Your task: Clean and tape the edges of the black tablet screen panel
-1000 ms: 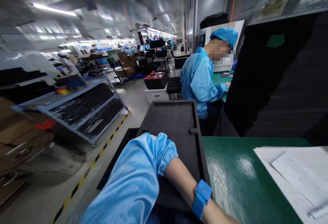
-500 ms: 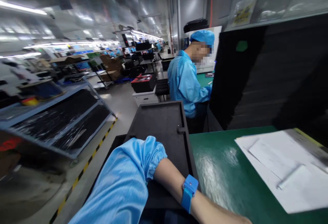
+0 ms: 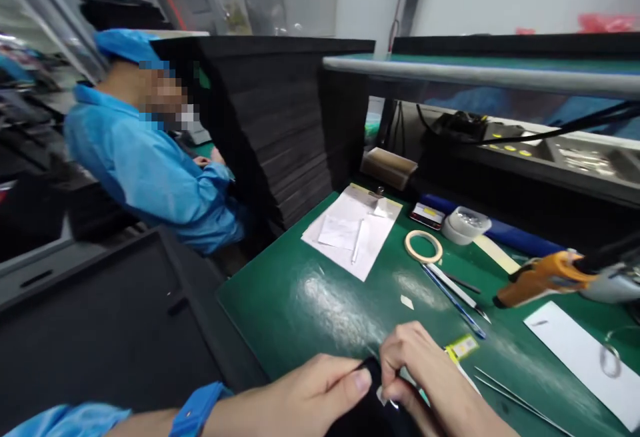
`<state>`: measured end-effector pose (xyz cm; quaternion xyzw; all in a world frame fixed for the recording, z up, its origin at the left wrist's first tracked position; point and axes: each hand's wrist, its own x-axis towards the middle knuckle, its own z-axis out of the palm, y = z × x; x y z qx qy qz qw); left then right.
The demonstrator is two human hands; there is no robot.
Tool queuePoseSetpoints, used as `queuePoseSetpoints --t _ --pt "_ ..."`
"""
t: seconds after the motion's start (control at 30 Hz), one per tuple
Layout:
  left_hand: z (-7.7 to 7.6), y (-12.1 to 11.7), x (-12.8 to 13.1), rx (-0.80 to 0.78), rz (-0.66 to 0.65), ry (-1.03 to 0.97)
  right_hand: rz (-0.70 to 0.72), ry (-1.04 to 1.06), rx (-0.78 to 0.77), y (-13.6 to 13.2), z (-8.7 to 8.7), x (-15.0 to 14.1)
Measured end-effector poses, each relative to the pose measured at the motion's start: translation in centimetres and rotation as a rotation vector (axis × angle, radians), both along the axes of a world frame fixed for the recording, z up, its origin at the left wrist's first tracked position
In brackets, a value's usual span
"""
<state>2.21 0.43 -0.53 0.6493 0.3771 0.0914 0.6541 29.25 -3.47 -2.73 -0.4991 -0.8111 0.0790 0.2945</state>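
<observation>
Left hand [image 3: 327, 390] clasps dark piece [image 3: 367, 417], near centre; right hand [image 3: 417, 373] apparently pinches pale tab [image 3: 381, 395] at its edge. Step judged: tab handling; next move calls for steady left hold.

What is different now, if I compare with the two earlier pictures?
The view has turned right, toward the green table. The left hand and right hand have come into view: the left holds a dark object, the right touches its edge. Whether it was held before cannot be seen. The papers and black tray stayed where they were.
</observation>
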Motion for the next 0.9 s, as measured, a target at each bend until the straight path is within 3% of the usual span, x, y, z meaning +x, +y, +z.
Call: queuePoseSetpoints --t 0.1,0.2,0.33,0.4,0.57,0.63,0.9 --pt "-0.2 -0.1 0.0 -0.037 -0.023 0.049 -0.069 0.079 -0.048 -0.7 0.2 1.2" --pt "0.0 -0.1 0.0 -0.062 0.018 0.062 -0.088 0.160 -0.123 -0.3 1.6 1.7" --pt "0.3 0.0 0.0 -0.082 0.046 0.064 -0.071 0.233 -0.336 1.5 3.1 2.4" --pt "0.4 0.0 0.1 -0.096 0.046 0.080 -0.108 0.189 -0.464 3.0 2.2 3.1" --pt "0.0 0.0 0.1 -0.124 0.055 0.122 -0.214 0.037 -0.594 7.1 -3.2 5.2" --pt "-0.1 0.0 0.1 -0.134 0.060 0.127 -0.255 -0.025 -0.622 7.9 -4.5 5.7" --pt "0.7 0.2 0.4 -0.210 0.034 0.119 -0.326 -0.172 -0.650 8.0 -4.6 5.2"
